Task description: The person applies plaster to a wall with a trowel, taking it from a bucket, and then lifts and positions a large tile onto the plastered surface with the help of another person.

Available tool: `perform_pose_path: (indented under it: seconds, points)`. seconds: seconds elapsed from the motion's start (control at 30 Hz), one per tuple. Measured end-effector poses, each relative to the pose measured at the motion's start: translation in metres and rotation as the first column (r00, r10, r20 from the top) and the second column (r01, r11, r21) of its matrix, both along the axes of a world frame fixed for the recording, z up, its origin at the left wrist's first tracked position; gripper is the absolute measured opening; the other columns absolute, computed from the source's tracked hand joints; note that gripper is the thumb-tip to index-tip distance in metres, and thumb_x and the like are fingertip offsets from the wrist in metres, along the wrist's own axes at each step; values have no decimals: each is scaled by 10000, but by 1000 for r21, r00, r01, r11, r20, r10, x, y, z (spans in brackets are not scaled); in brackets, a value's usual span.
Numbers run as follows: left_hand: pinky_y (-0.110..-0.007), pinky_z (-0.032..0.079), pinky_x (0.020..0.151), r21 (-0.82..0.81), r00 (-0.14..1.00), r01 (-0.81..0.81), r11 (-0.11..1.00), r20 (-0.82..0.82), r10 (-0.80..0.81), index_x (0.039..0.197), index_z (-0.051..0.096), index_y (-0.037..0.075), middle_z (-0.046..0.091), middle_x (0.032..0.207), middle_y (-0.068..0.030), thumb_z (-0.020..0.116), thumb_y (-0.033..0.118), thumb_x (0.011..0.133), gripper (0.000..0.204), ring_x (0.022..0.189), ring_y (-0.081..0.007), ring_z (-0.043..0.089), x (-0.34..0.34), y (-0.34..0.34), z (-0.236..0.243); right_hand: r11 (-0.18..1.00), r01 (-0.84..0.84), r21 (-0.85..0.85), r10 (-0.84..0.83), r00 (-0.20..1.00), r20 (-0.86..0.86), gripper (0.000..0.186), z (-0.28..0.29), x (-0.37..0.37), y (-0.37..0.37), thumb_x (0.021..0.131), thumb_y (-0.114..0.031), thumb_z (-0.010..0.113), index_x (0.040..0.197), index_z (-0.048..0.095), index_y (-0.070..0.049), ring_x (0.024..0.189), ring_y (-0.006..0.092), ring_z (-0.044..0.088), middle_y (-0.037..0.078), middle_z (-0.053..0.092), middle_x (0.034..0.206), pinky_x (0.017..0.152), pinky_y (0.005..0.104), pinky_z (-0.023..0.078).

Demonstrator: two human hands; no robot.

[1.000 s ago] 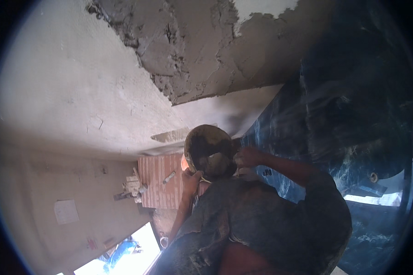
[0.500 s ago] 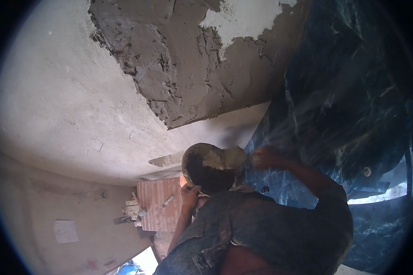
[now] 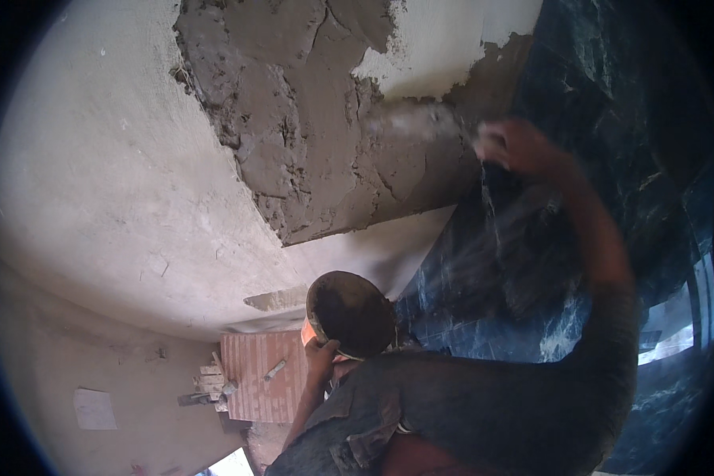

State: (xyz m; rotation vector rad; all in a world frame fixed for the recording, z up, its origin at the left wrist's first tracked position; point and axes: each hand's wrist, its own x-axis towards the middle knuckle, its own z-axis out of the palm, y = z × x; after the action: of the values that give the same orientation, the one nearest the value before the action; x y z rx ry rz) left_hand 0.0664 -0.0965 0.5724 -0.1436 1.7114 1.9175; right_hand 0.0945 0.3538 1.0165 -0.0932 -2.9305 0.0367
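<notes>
My left hand (image 3: pixel 321 357) is closed on the rim of an orange bucket (image 3: pixel 306 330), tilted in front of my body. Dark mortar (image 3: pixel 357 319) lies inside it. Out to the upper right, my right hand (image 3: pixel 517 146) is closed round the handle of a trowel (image 3: pixel 420 120). Motion smears the trowel's pale blade, which is over the wall; whether it touches the surface I cannot tell. Behind the blade spreads a rough patch of wet brown plaster (image 3: pixel 309 151), with an uncoated light area (image 3: pixel 432 55) above.
Bare pale wall (image 3: pixel 111 182) extends left of the plaster. A dark blue plastic sheet (image 3: pixel 603 159) hangs on the right. Lower left, a reddish ribbed block (image 3: pixel 254 389) carries a small tool (image 3: pixel 275 370), beside small wood pieces (image 3: pixel 209 382). A paper sheet (image 3: pixel 95 408) is on the side wall.
My right hand has swung the trowel from above the bucket up to the plastered wall. My left hand still grips the bucket, which sits slightly lower and further left in view.
</notes>
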Motion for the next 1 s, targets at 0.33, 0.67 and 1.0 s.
perform_pose_path:
  seconds: [0.33,0.67,1.0]
  points:
    - [-292,506,696,-96,999,47,994,-20,-49,949,627,-86,678,864,-116,653,86,714,292,776,-177,651,2,9,46,799,-13,601,9,1000,9,372,81,-64,16,877,-366,600,1049,603,-36,928,385,608,169,643,974,810,482,474]
    - [-284,500,677,3,1000,1,1000,-5,-1,936,630,-69,670,846,-97,649,82,716,268,734,-164,636,-1,0,26,685,69,725,-36,997,-61,486,152,-52,46,856,-445,603,1150,609,-58,947,383,598,197,642,996,812,481,463]
    - [-289,481,624,-112,998,54,992,-28,-58,904,641,-60,667,810,-92,663,115,704,267,688,-153,620,-11,4,31,782,94,616,-17,991,-130,479,55,-50,0,846,-519,597,989,624,-63,811,386,634,191,648,868,732,473,494]
